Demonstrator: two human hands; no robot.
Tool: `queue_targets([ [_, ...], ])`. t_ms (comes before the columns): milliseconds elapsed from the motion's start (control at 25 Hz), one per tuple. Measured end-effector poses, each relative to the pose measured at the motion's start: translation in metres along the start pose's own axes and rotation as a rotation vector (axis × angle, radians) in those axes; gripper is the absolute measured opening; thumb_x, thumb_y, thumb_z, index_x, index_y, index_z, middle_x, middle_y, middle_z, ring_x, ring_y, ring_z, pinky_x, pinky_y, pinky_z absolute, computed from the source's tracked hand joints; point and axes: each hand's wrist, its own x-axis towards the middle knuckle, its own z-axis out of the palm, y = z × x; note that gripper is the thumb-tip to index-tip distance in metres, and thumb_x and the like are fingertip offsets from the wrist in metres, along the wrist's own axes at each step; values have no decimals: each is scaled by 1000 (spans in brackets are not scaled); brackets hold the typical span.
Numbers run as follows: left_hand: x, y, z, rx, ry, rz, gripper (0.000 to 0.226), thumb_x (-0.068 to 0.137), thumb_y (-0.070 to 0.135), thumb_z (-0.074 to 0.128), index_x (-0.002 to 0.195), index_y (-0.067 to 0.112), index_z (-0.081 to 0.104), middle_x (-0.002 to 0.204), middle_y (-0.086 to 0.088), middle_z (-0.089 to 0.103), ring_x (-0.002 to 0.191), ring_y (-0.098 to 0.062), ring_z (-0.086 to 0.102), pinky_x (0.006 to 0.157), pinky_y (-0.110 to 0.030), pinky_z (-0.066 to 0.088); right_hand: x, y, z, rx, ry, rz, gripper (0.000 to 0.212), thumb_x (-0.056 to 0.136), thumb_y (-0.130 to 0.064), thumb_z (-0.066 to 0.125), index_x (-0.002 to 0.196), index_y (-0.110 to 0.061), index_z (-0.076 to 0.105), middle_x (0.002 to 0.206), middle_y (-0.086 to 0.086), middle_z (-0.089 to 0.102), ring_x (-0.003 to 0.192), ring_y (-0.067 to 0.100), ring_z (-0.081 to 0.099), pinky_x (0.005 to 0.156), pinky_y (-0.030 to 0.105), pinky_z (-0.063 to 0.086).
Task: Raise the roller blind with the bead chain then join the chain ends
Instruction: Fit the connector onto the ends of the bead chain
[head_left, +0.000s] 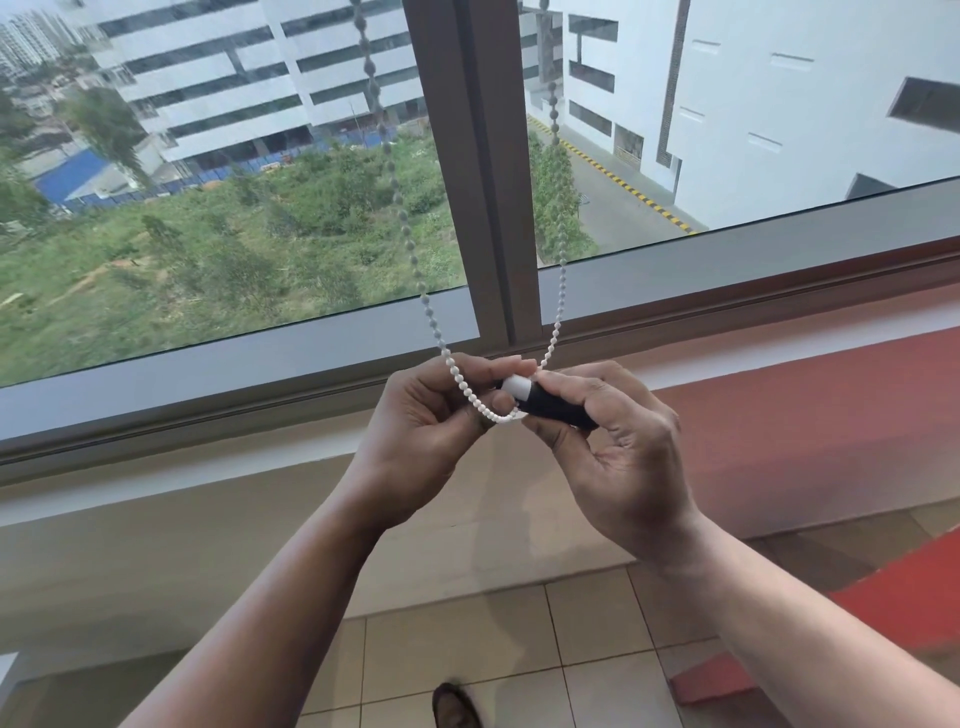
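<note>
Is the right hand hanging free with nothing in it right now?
No, the right hand grips a black cylindrical connector with a white end, which touches the white plastic bead chain that the left hand holds.

hands (524, 415) pinch bead chain (457, 371) | black-white connector (545, 400), probably

We saw a beige tiled floor (597, 639) below, with a dark shoe (456, 706) resting on its near edge.

Two strands of bead chain (422, 291) hang in front of the window frame (483, 171), open gap between them above both hands. Glass and sill (208, 395) block forward reach. Room is open below the hands down to the tiled floor (467, 639).
</note>
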Motion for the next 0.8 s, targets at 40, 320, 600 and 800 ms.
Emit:
queue_targets([
  [40, 0, 0, 0, -24, 11, -9, 29, 92, 1, 67, 107, 23, 81, 115, -1, 81, 115, -19, 73, 96, -28, 54, 1, 0, 0, -3, 2, -5, 31, 80, 5, 86, 110, 6, 76, 99, 17, 74, 86, 28, 73, 73, 38, 60],
  [320, -1, -2, 5, -32, 85, 23, 30, 93, 5, 67, 108, 25, 83, 113, -2, 70, 110, -13, 66, 93, -30, 53, 0, -2, 3, 63, -8, 76, 31, 84, -3, 83, 113, 6, 75, 100, 16, 75, 89, 28, 74, 74, 42, 61],
  [600, -3, -13, 12, 50, 134, 65, 36, 98, 3, 61, 120, 25, 78, 105, 6, 69, 106, -16, 64, 97, -37, 49, 3, -3, 2, 70, -2, 84, 26, 86, -7, 80, 111, 2, 76, 97, 12, 75, 88, 26, 73, 74, 42, 60],
  [800, 1, -12, 14, 107, 154, 41, 24, 96, 3, 61, 111, 15, 76, 109, -18, 70, 107, -16, 67, 100, -34, 51, 4, -5, 2, 575, -94, 500, 24, 83, -7, 79, 107, -12, 77, 102, 11, 81, 99, 26, 77, 89, 39, 61],
])
